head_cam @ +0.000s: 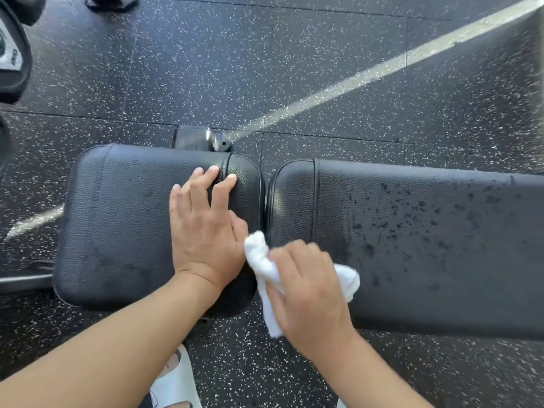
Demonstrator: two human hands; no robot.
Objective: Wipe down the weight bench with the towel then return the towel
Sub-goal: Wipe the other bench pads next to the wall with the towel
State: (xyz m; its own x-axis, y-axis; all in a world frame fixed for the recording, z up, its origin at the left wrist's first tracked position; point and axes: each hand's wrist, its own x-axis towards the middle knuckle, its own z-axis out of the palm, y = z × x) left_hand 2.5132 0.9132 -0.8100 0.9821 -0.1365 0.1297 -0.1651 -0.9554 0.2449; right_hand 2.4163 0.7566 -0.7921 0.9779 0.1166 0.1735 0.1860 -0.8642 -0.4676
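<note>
R hand [309, 293] fingers [297, 254] bunch towel [347, 279] on bench [426, 231].

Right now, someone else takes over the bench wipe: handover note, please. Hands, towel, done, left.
Left hand: open, flat on the seat pad, fingers spread.
Right hand: grips the towel, bunched, at the near edge of the back pad by the gap between pads.
Done: cannot tell how much is wiped; seat pad shows no specks.
Left: back pad carries dark specks across its right part; wipe those, then return the towel. Its place is not in view.
</note>
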